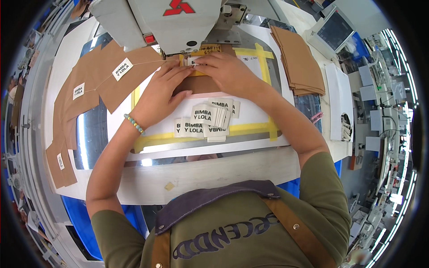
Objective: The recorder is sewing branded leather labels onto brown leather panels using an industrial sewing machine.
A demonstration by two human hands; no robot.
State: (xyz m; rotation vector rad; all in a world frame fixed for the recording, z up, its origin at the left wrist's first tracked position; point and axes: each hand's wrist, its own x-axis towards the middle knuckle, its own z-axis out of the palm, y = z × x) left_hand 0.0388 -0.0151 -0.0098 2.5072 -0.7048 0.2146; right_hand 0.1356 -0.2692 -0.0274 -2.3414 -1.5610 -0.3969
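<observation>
Beneath the head of a white sewing machine (172,22), a small white label (191,61) lies within a yellow frame (212,47) over a brown sheet piece (203,85). My left hand (167,89) rests flat at the label's left side, fingers stretched toward it and thumb apart. From the right, my right hand (230,73) reaches in with its fingertips on or beside the label; its fingers are extended and partly cover the label. Neither hand is wrapped around anything. Nearer me, a loose pile of white printed labels (203,115) sits on the white, yellow-taped board (250,129).
Brown pieces with labels attached (105,76) fan out at the left, linked by thread. A stack of plain brown pieces (298,62) lies at the right, near a control screen (335,29). Pink-handled snips (317,117) lie at the table's right side.
</observation>
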